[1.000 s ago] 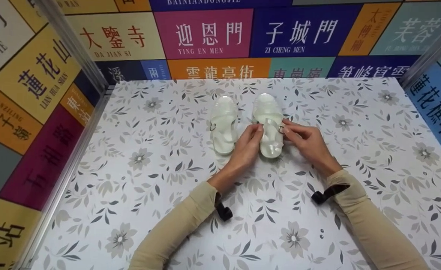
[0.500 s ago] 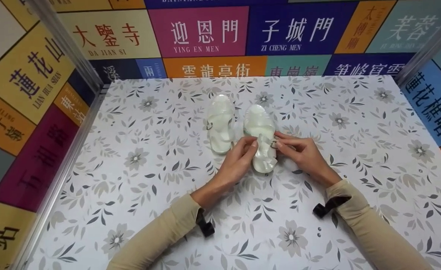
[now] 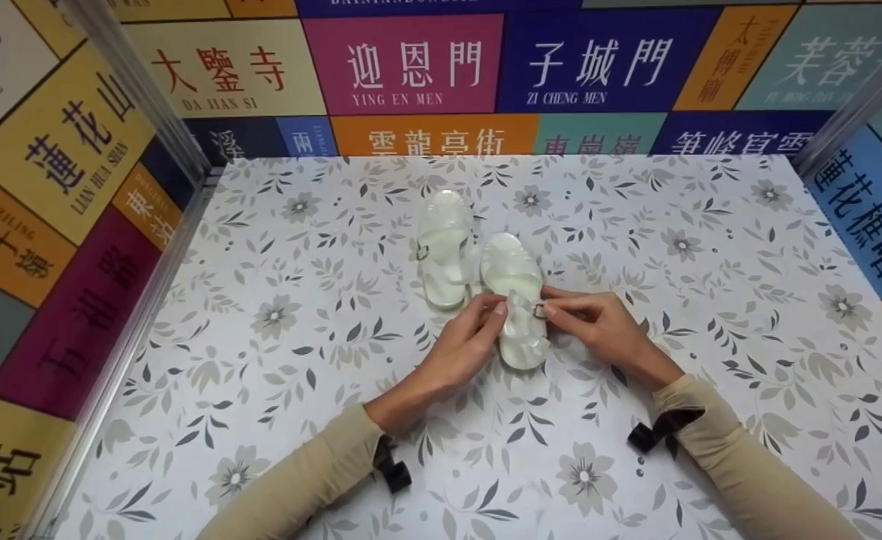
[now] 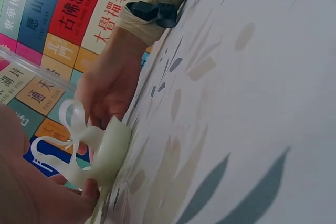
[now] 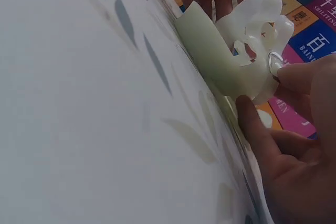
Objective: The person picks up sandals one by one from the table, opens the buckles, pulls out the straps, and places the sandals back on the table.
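Broadly, lettered panels (image 3: 403, 64) rise along the far, left and right sides, and the flower-patterned table (image 3: 531, 480) spreads between them, giving the work flat support. Two sleeves (image 3: 313, 465) come in from the near side, one at the left and one at the right, so the hands meet around one shoe from opposite sides.

That shoe, the near sandal (image 3: 516, 301), is on the table, heel toward the person and toe pointing far; this seems to bring its straps within easy reach. The far sandal (image 3: 445, 247) lies just beside it, farther left, untouched and pointing the same way.

The left hand (image 3: 471, 337) pinches the near sandal's left edge, probably to steady it; it also fills the space just near the far sandal's heel, the closest obstacle on that side. The right hand (image 3: 595, 322) pinches the strap at the metal buckle (image 3: 538, 310), with another finger against the sandal's side, presumably to keep the fastening under control. Those fingertips partly cover the buckle, so whether it is fastened I cannot tell.
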`<act>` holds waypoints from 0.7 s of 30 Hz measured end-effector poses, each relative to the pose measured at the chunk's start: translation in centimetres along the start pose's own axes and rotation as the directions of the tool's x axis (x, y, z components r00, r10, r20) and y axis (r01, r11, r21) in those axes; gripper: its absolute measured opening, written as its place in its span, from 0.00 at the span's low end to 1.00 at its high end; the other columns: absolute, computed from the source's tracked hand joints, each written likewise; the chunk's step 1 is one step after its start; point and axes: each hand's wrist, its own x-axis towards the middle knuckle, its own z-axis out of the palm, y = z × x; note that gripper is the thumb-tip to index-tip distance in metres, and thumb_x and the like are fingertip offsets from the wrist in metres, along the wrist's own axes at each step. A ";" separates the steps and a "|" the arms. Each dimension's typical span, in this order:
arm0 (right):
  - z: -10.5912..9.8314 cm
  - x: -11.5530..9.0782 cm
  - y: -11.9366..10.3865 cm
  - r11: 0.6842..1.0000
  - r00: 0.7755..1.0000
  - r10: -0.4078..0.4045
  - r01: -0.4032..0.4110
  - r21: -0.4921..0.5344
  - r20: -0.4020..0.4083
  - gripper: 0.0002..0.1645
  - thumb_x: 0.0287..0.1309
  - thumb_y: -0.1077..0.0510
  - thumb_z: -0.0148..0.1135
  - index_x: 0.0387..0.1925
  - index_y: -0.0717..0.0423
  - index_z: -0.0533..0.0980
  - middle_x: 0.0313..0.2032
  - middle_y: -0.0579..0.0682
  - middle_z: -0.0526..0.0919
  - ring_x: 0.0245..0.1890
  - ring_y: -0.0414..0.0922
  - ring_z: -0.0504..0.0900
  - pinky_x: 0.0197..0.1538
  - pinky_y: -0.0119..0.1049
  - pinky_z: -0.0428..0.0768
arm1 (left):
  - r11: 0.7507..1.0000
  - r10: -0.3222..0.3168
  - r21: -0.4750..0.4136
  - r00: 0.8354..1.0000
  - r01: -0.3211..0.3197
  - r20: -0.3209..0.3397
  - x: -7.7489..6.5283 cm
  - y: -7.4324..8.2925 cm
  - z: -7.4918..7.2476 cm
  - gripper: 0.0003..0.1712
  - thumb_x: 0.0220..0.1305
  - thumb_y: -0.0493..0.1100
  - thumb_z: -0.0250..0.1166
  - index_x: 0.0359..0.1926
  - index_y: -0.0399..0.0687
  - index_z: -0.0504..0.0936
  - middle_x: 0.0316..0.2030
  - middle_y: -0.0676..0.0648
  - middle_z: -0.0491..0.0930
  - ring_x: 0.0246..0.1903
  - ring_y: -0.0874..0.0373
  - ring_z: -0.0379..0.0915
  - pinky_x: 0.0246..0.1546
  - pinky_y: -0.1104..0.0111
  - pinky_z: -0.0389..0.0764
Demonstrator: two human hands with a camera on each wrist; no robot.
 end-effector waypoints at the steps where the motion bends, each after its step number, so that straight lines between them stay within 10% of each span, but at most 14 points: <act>1: 0.1 0.0 0.0 1.000 1.000 0.004 -0.004 -0.004 0.000 0.10 0.73 0.58 0.70 0.51 0.53 0.91 0.67 0.60 0.84 0.73 0.51 0.80 0.70 0.26 0.77 | 1.000 0.003 0.026 1.000 -0.004 0.007 0.0 0.0 -0.1 0.25 0.86 0.58 0.52 0.70 0.49 0.76 0.62 0.45 0.87 0.63 0.56 0.83 0.68 0.61 0.80; 6: 0.3 0.0 -0.1 0.997 0.998 0.070 -0.070 0.030 -0.002 0.12 0.74 0.56 0.70 0.52 0.57 0.90 0.67 0.59 0.84 0.66 0.43 0.85 0.65 0.28 0.83 | 0.984 0.074 0.162 0.997 -0.074 0.009 0.0 0.2 -0.6 0.28 0.83 0.52 0.59 0.73 0.40 0.74 0.66 0.40 0.83 0.60 0.51 0.86 0.62 0.64 0.86; 10: 0.5 0.0 -0.1 0.983 0.994 0.110 -0.113 0.145 0.025 0.16 0.75 0.57 0.68 0.53 0.67 0.86 0.69 0.65 0.81 0.57 0.43 0.91 0.57 0.37 0.90 | 0.926 0.197 0.330 0.980 -0.181 -0.017 0.1 0.8 -1.1 0.33 0.79 0.48 0.64 0.76 0.36 0.71 0.67 0.36 0.82 0.61 0.47 0.85 0.62 0.61 0.86; 13: 0.5 0.0 0.1 0.971 0.992 0.120 -0.127 0.202 0.045 0.17 0.77 0.58 0.66 0.53 0.72 0.83 0.70 0.68 0.79 0.52 0.44 0.92 0.53 0.42 0.91 | 0.811 0.339 0.513 0.941 -0.280 -0.022 0.1 1.3 -1.2 0.35 0.78 0.48 0.64 0.78 0.39 0.68 0.73 0.37 0.76 0.69 0.47 0.78 0.69 0.59 0.82; 18: 0.2 -0.1 0.3 0.957 0.991 0.122 -0.133 0.257 0.060 0.18 0.78 0.59 0.64 0.53 0.75 0.81 0.70 0.67 0.79 0.53 0.45 0.92 0.52 0.43 0.92 | 0.541 0.550 0.731 0.832 -0.415 0.065 1.6 2.4 -0.5 0.25 0.79 0.52 0.66 0.69 0.49 0.80 0.71 0.45 0.79 0.70 0.51 0.76 0.69 0.61 0.80; 21: 0.1 -0.1 0.3 0.949 0.990 0.124 -0.138 0.285 0.066 0.19 0.77 0.59 0.65 0.53 0.76 0.81 0.70 0.62 0.80 0.52 0.47 0.92 0.52 0.44 0.92 | 0.433 0.562 0.780 0.812 -0.452 0.159 3.1 2.8 0.0 0.18 0.76 0.55 0.70 0.58 0.54 0.88 0.59 0.52 0.87 0.59 0.55 0.81 0.60 0.63 0.83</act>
